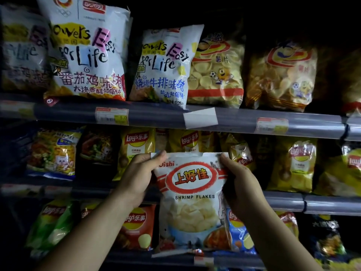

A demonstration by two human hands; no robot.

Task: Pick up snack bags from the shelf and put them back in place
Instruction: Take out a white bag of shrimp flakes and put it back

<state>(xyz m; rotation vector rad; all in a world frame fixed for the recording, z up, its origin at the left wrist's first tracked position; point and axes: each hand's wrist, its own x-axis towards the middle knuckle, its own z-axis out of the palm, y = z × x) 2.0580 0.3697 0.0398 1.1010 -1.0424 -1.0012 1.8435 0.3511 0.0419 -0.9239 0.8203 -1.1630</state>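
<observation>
Dim shop shelves (pixel 283 202), three tiers of packed bags (pixel 293 167). You hold the shrimp bag (pixel 192 194) upright before the lower two tiers. Your left grip (pixel 136 177) and right grip (pixel 240 182) each clamp a top corner. Judgement: keep both pinches level, seat the base first, don't crush the flakes.

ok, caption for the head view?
Left hand and right hand grip a white Oishi shrimp-flakes bag by its top corners before snack shelves.
</observation>
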